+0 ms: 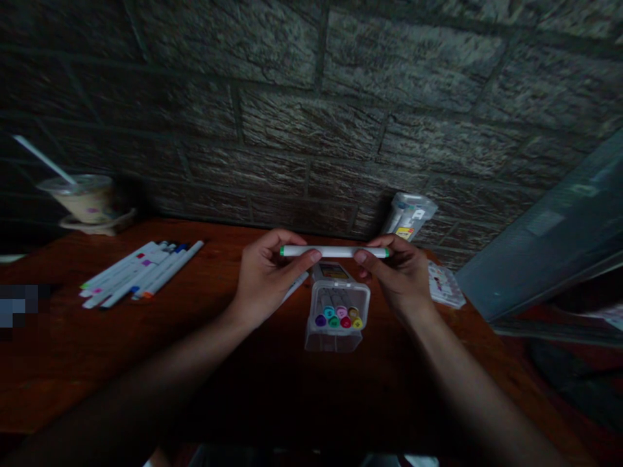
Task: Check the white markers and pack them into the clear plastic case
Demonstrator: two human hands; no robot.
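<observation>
The left hand and right hand each pinch one end of a green-tipped white marker, level above the table between its side edges; below it sits a clear box of capped pens; a marker pile lies toward the back left corner, near a cup.

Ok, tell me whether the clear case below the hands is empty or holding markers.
Holding markers: a purple end, a red end and a yellow end show inside the clear case.
</observation>
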